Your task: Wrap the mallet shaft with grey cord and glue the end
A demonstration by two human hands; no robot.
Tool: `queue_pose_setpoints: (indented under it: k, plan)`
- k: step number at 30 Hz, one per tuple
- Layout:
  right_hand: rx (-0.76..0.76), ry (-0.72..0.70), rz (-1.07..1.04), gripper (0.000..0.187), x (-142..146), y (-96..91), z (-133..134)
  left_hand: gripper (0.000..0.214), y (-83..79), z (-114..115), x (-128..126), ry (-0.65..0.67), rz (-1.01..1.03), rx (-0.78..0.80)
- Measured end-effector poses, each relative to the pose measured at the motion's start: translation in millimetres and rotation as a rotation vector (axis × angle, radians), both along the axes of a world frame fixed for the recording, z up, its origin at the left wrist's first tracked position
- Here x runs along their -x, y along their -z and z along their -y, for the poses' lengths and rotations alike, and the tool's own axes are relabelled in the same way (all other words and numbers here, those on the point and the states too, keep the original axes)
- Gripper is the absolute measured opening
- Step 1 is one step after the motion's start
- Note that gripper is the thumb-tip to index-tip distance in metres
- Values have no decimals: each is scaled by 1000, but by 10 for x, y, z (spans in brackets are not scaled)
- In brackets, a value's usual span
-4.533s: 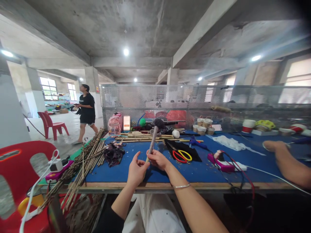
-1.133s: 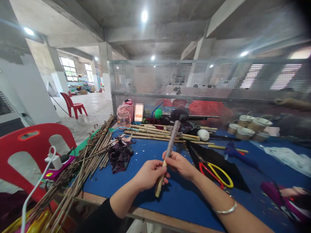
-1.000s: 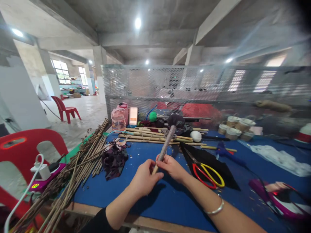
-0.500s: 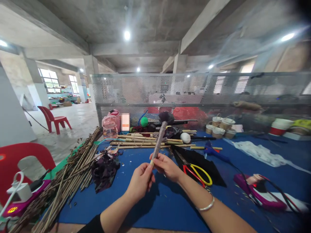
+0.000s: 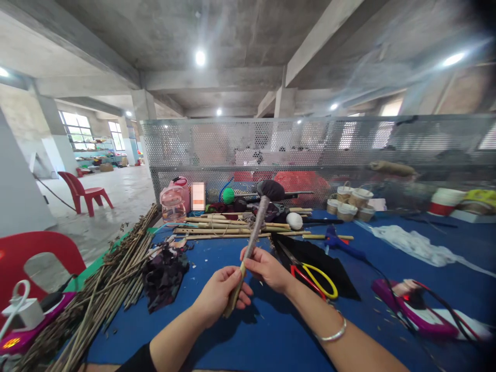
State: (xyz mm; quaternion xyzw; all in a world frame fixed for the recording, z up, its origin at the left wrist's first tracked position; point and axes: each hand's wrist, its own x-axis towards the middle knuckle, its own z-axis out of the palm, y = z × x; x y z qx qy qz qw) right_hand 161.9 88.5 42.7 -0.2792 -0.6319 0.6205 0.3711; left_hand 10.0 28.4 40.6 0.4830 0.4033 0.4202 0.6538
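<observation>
A thin stick point(image 5: 256, 227) tilts up and away from me over the table. Its upper length looks wound in grey yarn or cord, while the lower end is bare and pale. My left hand point(image 5: 222, 292) holds the bare lower end against the thumb, other fingers loosely spread beneath. Higher up, my right hand point(image 5: 267, 268) pinches the stick near where the winding ends. Behind the stick's top sits a dark ball of yarn point(image 5: 273, 190); whether they touch I cannot tell. Red-and-yellow-handled scissors point(image 5: 318, 279) lie on black cloth point(image 5: 341, 268) beside my right forearm.
Dried stalks point(image 5: 116, 274) and a dark crumpled cloth point(image 5: 165, 276) lie left. Bamboo sticks point(image 5: 217, 227), a white ball point(image 5: 294, 221) and a green ball point(image 5: 228, 195) are at the back. A blue glue gun point(image 5: 341, 242), power strip point(image 5: 422, 312) and small buckets point(image 5: 360, 196) stand right.
My left hand has shifted slightly down and left, its fingers more open, and the stick's bare lower end now shows below the thumb. The right hand keeps its pinch.
</observation>
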Motion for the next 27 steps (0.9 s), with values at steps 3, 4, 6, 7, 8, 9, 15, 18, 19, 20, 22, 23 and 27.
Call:
queue_pose_setpoints:
  k: [3,4,6,7,8,9,15,18,19,20,22,23,27]
  plan:
    - [-141,72,48,36,27,-18,0,36,-18,-107,31,-52,-261,-129]
    - [-179,95,49,35,27,-22,-3,31,-24,-149,26,-76,-347,-213]
    - [-203,137,37,34,7,-26,-11,22,-25,-223,-12,-158,-391,-328]
    - [-190,150,30,33,-12,-26,-15,20,-18,-249,-40,-189,-365,-360]
    - [-165,150,23,33,-34,-26,-17,21,-5,-264,-70,-206,-311,-371]
    - [-134,139,13,33,-56,-26,-17,22,11,-271,-99,-206,-244,-363]
    - [-66,45,-39,33,-107,-42,-3,37,92,-227,-167,-96,13,-242]
    - [-69,50,-18,32,-114,-69,7,35,75,-198,-166,-68,49,-245]
    - [-61,56,-6,33,-119,-78,11,34,64,-188,-166,-63,58,-240]
    - [-49,62,2,34,-122,-87,13,34,53,-178,-164,-55,66,-232]
    - [-33,62,1,34,-118,-94,15,33,38,-164,-155,-33,75,-210]
    - [-34,62,-9,34,-109,-92,13,33,37,-161,-148,-24,72,-198]
    - [-46,98,-48,36,-30,-30,-17,35,71,-184,-116,-120,-14,-208]
